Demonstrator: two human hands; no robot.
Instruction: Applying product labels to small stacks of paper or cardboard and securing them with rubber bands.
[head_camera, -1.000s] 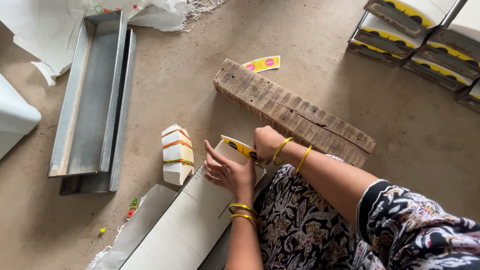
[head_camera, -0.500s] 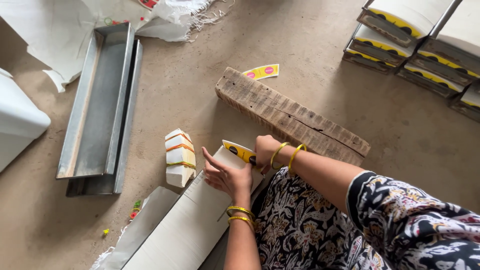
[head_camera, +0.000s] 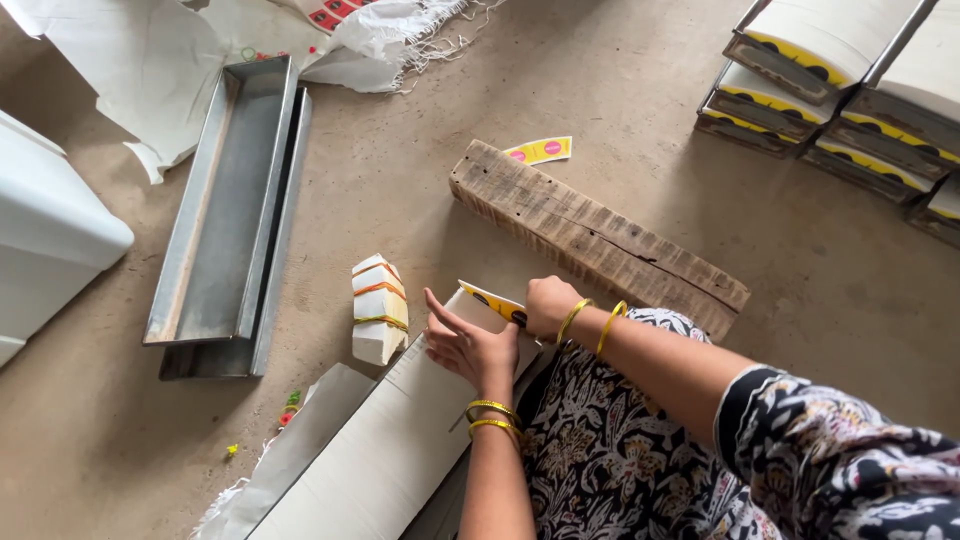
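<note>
Left hand (head_camera: 470, 345) fingers spread flat on white carton (head_camera: 400, 450); right hand (head_camera: 550, 305) fingers pinching yellow flap (head_camera: 492, 303).

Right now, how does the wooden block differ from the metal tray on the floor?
The wooden block is solid, brown and rough; the metal tray is hollow, grey and smooth. The block lies slanted just beyond the right hand, while the tray lies farther left, away from both hands. Both are long, narrow and flat on the floor.
</note>
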